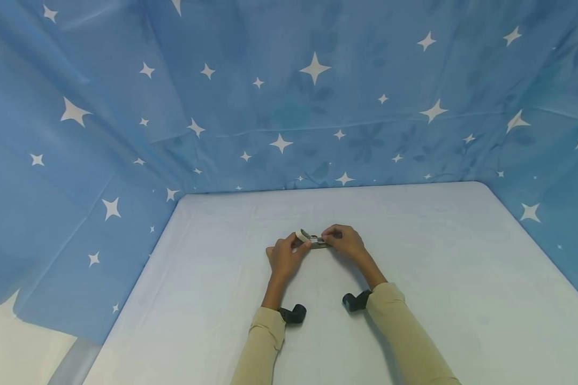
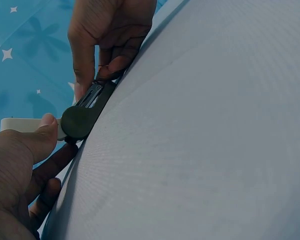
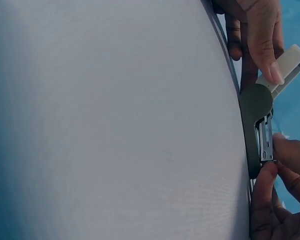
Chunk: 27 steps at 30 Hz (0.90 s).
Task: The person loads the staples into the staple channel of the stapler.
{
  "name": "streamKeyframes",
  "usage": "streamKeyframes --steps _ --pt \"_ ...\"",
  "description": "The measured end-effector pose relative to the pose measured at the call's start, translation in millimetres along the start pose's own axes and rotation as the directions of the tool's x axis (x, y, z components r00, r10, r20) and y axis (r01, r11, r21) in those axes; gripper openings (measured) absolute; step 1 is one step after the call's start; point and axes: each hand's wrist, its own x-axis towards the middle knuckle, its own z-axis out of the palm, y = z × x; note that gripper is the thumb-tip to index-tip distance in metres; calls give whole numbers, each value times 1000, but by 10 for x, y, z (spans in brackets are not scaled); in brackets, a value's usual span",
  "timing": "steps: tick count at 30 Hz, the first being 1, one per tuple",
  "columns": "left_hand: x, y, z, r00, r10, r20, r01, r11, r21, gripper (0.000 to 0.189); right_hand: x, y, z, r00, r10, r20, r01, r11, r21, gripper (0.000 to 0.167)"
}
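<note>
A small stapler (image 1: 318, 243) with a dark green base (image 3: 255, 107) stands low on the white table, its cream top arm (image 3: 291, 60) swung up and back. That lays bare the metal staple channel (image 3: 265, 140). My left hand (image 1: 284, 256) grips the stapler at its hinge end, thumb on the cream arm and fingers underneath. At the opposite end, my right hand (image 1: 345, 241) has thumb and forefinger pinched around the tip of the channel. Whether a strip of staples is between those fingertips I cannot tell.
A white cloth-covered table (image 1: 212, 278) spreads around both hands. Blue fabric with white stars (image 1: 250, 107) hangs behind it and along both sides. Black wrist cameras (image 1: 296, 314) sit on the inner sides of both forearms, below the tan sleeves' cuffs.
</note>
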Motion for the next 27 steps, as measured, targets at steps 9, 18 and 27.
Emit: streamKeyframes --steps 9,18,27 --pt "-12 14 -6 1000 5 -5 -5 1000 -19 32 -7 6 -4 1000 -1 2 1 998 -57 21" --pt "7 23 -9 1000 -4 -3 4 1000 -5 31 -32 22 -87 996 -21 88 18 999 44 24" --pt "20 178 -40 998 -51 22 51 999 15 24 -21 62 -70 996 -55 65 51 997 61 19"
